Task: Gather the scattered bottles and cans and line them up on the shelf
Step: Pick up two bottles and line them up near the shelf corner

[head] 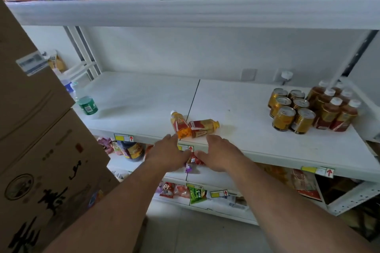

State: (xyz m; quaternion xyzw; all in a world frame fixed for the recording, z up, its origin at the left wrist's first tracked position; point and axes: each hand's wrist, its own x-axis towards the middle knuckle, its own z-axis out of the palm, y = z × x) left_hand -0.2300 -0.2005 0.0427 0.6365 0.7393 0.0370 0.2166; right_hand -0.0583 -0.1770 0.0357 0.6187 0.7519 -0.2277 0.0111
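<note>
Two small orange bottles lie on their sides near the front edge of the white shelf [236, 109]: one bottle [179, 124] points its white cap away from me, the other bottle [202, 127] points its orange cap to the right, and they touch. My left hand [167, 154] and my right hand [219, 153] hover just in front of them at the shelf edge, fingers apart, holding nothing. At the right stand several gold cans [291, 110] and several brown bottles with white caps [335, 109] in rows. A green can [88, 105] stands alone at the far left.
Stacked cardboard boxes [37, 139] crowd the left side. The shelf above [185, 10] carries snack packets and jars. Lower shelves hold snack packs [196, 194] and a dark jar [132, 150]. Price tags line the shelf edge.
</note>
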